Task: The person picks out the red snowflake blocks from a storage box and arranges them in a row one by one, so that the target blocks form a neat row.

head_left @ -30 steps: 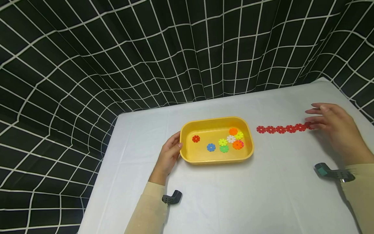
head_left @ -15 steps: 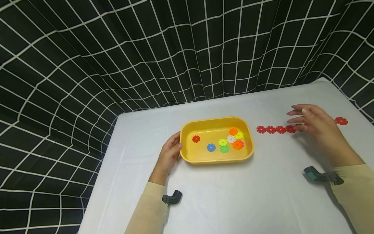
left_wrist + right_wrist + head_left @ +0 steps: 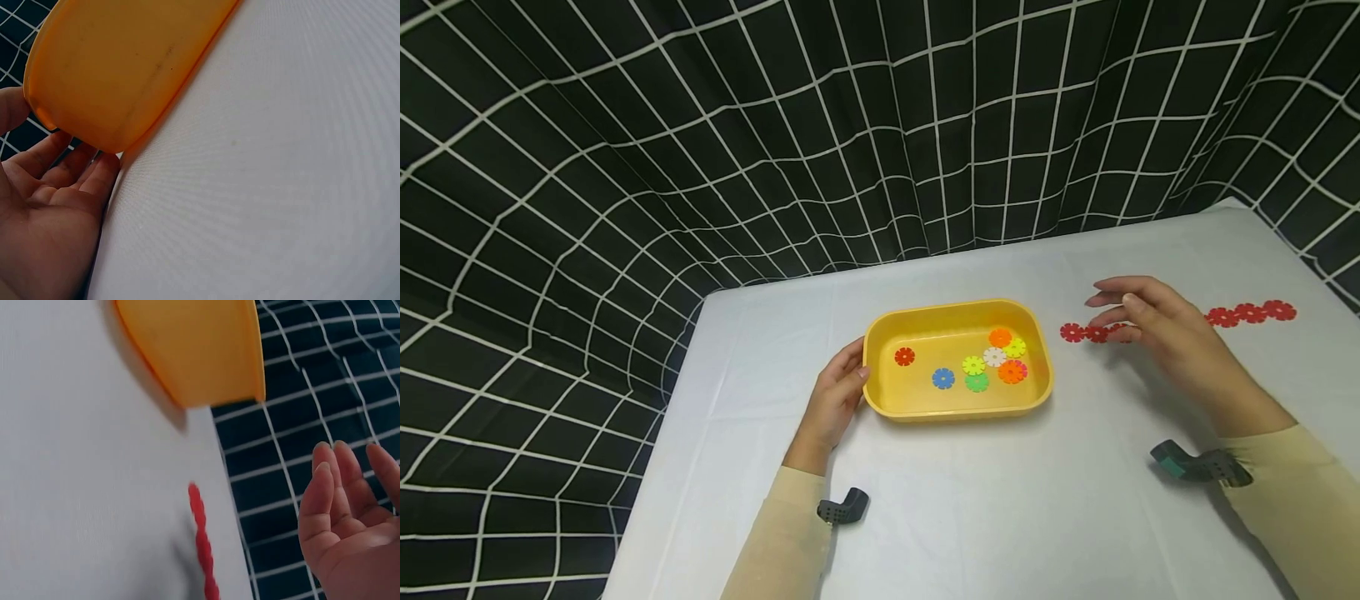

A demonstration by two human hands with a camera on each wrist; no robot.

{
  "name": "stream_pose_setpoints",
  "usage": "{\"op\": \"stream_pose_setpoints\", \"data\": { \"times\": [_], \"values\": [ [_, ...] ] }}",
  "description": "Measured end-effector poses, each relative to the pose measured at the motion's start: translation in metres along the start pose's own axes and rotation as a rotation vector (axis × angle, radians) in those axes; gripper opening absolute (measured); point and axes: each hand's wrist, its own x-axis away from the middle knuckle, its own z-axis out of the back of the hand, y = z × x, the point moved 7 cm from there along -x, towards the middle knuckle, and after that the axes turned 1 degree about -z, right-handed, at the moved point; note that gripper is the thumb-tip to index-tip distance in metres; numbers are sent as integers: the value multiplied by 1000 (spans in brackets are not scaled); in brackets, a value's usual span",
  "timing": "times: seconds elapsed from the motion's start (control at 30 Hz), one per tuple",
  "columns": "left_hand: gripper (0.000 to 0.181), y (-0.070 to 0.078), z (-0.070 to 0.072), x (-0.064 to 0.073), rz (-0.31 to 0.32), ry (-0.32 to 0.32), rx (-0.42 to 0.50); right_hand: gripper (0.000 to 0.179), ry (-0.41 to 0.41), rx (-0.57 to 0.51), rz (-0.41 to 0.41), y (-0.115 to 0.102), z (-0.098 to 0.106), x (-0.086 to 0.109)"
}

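My left hand (image 3: pixel 832 400) grips the left end of a yellow plastic tray (image 3: pixel 955 414), thumb at the rim and fingers against the outer wall. In the left wrist view those fingers (image 3: pixel 100 178) meet the tray's underside corner. To the right, my right hand (image 3: pixel 1176 346) hovers with loosely bent, spread fingers and nothing in them. Beneath it runs a line of red snowflake building discs (image 3: pixel 1072 333), its middle hidden by the hand. Its right part, several red discs (image 3: pixel 1251 313), shows beyond the wrist. The right wrist view catches the red chain (image 3: pixel 204 550) edge-on, away from the fingers.
Loose snowflake discs lie in the tray: a red disc (image 3: pixel 905 357) at left, a blue disc (image 3: pixel 943 378), and a cluster of green, yellow, white (image 3: pixel 995 357) and orange ones at right. A black gridded curtain (image 3: pixel 925 150) hangs behind the white-covered table (image 3: pixel 1000 517).
My right hand has moved left along the red line toward the tray, uncovering the discs at the right end. My left hand and the tray stay put.
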Motion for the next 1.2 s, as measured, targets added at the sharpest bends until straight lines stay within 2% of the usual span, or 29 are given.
{"op": "stream_pose_setpoints", "data": {
  "times": [0.17,0.37,0.63,0.97,1.2],
  "values": [
    [52,-1,0,0,-3,-5,3,38,-42,-47,36,-12,-19,-2],
    [52,-3,1,0,10,5,5,40,-71,-5,2,-23,-43,-11],
    [52,-6,2,0,17,8,16,44,-152,2,10,-40,-77,-23],
    [53,-3,1,-2,0,-15,6,41,-268,-106,-1,-48,-120,-35],
    [53,-2,2,-2,-1,-15,10,40,-310,-102,36,-58,-140,-43]
  ]
}}
